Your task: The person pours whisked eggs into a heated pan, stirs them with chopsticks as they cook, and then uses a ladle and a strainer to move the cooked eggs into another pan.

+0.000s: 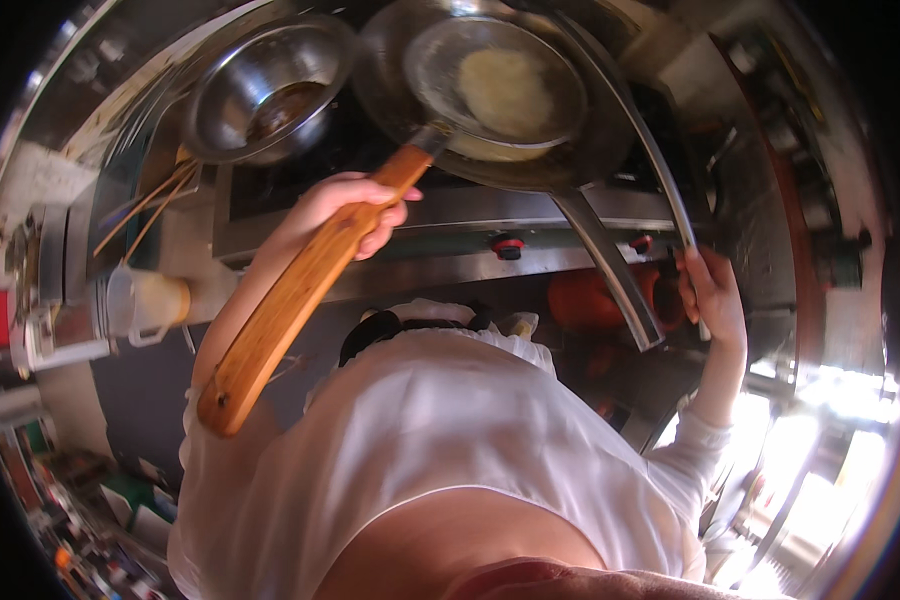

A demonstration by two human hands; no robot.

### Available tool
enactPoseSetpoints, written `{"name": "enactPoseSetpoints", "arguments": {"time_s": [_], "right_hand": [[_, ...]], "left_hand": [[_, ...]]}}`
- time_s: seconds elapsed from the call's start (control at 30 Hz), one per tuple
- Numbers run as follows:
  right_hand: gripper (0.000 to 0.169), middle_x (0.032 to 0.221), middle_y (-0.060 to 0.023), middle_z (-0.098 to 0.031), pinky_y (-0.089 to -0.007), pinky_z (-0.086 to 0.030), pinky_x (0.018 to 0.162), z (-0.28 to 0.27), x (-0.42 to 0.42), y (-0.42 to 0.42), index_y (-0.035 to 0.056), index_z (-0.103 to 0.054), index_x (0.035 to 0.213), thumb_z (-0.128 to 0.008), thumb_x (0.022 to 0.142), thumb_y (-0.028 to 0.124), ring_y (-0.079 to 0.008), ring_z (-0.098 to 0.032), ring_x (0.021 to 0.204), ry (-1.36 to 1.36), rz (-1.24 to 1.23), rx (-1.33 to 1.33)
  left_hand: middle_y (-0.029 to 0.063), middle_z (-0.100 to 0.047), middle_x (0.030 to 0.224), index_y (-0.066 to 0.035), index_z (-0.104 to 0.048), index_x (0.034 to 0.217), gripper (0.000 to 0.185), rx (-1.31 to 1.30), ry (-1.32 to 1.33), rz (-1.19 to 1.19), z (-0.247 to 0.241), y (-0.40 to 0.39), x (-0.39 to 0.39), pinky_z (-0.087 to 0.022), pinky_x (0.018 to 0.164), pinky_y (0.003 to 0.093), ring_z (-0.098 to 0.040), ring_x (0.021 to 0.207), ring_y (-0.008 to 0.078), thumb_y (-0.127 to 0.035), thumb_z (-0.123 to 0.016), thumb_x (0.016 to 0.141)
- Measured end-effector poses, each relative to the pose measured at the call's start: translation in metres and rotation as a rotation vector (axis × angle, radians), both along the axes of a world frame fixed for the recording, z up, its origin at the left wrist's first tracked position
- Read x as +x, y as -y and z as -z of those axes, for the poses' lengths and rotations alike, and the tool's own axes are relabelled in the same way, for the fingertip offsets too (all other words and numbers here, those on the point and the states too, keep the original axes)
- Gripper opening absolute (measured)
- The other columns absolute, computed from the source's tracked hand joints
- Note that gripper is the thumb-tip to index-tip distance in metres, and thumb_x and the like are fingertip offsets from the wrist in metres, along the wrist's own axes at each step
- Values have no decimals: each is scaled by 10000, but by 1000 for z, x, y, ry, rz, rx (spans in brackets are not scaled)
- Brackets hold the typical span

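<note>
My left hand [375, 214] is closed around the thick wooden handle [292, 300] of a round strainer [420, 75]. The strainer is over a metal wok [379, 90] at the top, and a pale, flat piece of food [506, 90] lies in it. Beneath its near edge, some pale yellow matter shows in the wok. My right hand [709, 289] grips the lower part of a long metal utensil handle [652, 146], which curves up beyond the wok; its working end cannot be made out. Between my hands, the wok's metal handle [607, 266] points towards me, untouched.
A steel bowl [225, 82] with dark liquid stands left of the wok. The stove front [435, 259] bears red and black knobs. A plastic measuring jug [139, 300] with yellowish contents and long wooden sticks [146, 206] are at the left. An orange-red container [585, 300] is below the stove front.
</note>
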State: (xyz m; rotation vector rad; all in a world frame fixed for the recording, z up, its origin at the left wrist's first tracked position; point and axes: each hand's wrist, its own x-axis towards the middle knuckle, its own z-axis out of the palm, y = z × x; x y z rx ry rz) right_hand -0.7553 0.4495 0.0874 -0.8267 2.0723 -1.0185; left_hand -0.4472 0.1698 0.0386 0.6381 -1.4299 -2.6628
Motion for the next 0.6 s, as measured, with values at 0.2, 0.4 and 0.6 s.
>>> {"name": "enactPoseSetpoints", "arguments": {"time_s": [0.2, 0.4, 0.6], "right_hand": [[342, 444, 10, -374, -204, -239, 306, 6, -4, 4, 14, -483, 778, -445, 903, 330, -55, -311, 313, -26, -24, 46], [350, 439, 6, -370, -211, -234, 291, 10, -4, 17, 18, -478, 779, -437, 905, 343, -64, -312, 308, -68, -29, 84], [360, 439, 10, -358, -217, -221, 273, 9, 5, 23, 32, -486, 793, -434, 901, 372, -68, -310, 298, -25, 26, 88]], "left_hand": [[78, -518, 668, 51, -481, 976, 309, 40, -2, 9, 16, 7, -7, -377, 452, 260, -492, 485, 152, -208, -508, 810], [58, -527, 574, 34, -529, 928, 566, -293, 261, -186, 29, 13, 4, -396, 399, 246, -504, 422, 122, -505, -365, 879], [1, -514, 563, -54, -594, 892, 275, -566, 463, -381, 46, 45, 134, -402, 386, 191, -501, 441, 70, -318, -529, 853]]}}
